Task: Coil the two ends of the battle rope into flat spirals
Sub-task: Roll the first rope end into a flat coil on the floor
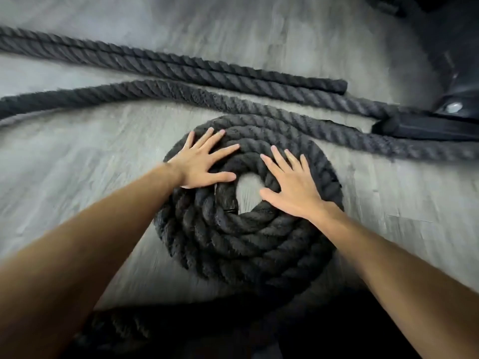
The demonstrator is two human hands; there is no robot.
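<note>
A thick black battle rope lies on the grey floor, and one end is wound into a flat spiral with a small open gap at its centre. My left hand rests flat with fingers spread on the spiral's upper left turns. My right hand lies flat with fingers spread on the upper right turns, beside the centre gap. Neither hand grips the rope. The outer turn leads off to the right as a loose run. Beyond it a second straight length lies doubled, and its cut end points right.
A black metal anchor bracket with a bolt sits on the floor at the right, where the rope runs to it. Dark equipment fills the top right corner. More dark rope lies in shadow at the bottom edge. Grey wood-look floor surrounds the spiral.
</note>
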